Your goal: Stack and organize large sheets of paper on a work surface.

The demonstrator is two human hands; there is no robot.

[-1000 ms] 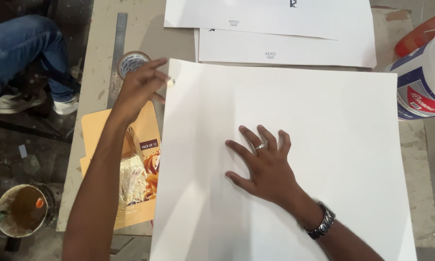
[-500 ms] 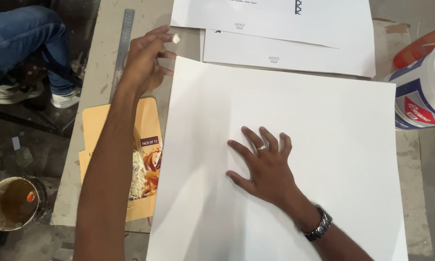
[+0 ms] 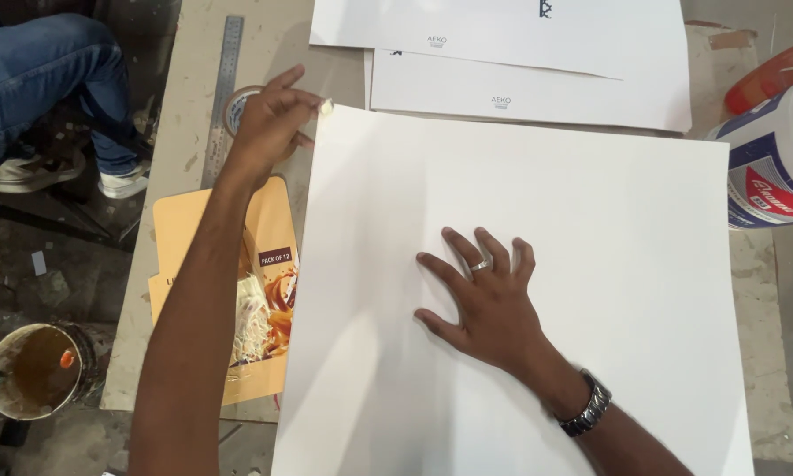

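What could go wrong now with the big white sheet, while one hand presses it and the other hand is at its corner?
1. The left hand pinches something small and white at the corner of the big white sheet; a pull there might crease it.
2. Only the right hand pins the sheet, fingers spread, so it may slide.
3. The glue bottle lies at the sheet's right edge and could smear it if it leaks.
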